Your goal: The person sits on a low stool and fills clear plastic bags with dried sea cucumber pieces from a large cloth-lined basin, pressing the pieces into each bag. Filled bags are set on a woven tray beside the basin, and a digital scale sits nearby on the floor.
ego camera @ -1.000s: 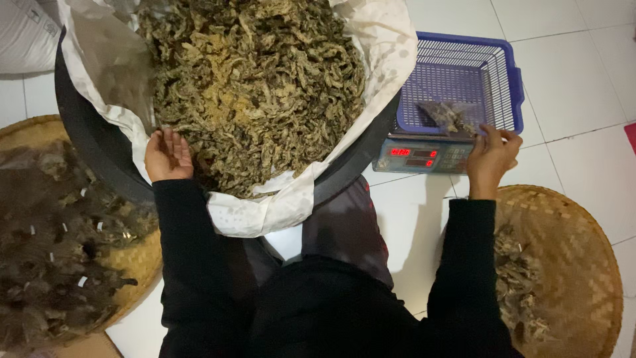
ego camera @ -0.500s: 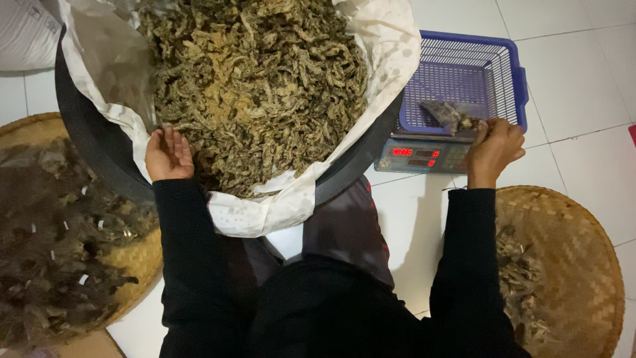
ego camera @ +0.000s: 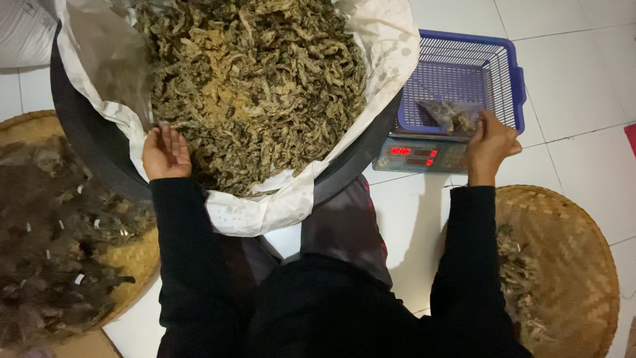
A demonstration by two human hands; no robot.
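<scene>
The tub (ego camera: 86,152), dark and round, is sitting on the white tiled floor (ego camera: 570,66) straight ahead of the person, and it is the landmark here. A white liner (ego camera: 265,212) is draping over its rim, and a heap of dried greenish-brown strips (ego camera: 252,86) is filling it nearly to the top.

Left of the tub, a woven tray (ego camera: 132,258) is carrying a pile of dark dried pieces (ego camera: 53,225). Right of the tub and nearer the person, a second woven tray (ego camera: 570,265) is holding a smaller scatter of the same stuff.

Just right of the tub, touching or nearly touching its wall, a scale (ego camera: 417,156) is showing red digits, and a blue basket (ego camera: 464,79) is standing on it. A small clear bag (ego camera: 450,114) with some dried strips is lying in the basket's near corner.

The left hand (ego camera: 165,154) is resting palm-down at the tub's near edge, fingers together and loosely flat on the strips, gripping nothing visible. The right hand (ego camera: 489,142) is reaching to the basket's near rim, fingertips closing on the bag's edge; whether it is truly pinching or only touching, I cannot tell.

So the bag is lying right of the tub, ahead of the right hand, which is far nearer; its long side is running across, along the basket's near wall. The room is dim, with the floor lighter at top right.
</scene>
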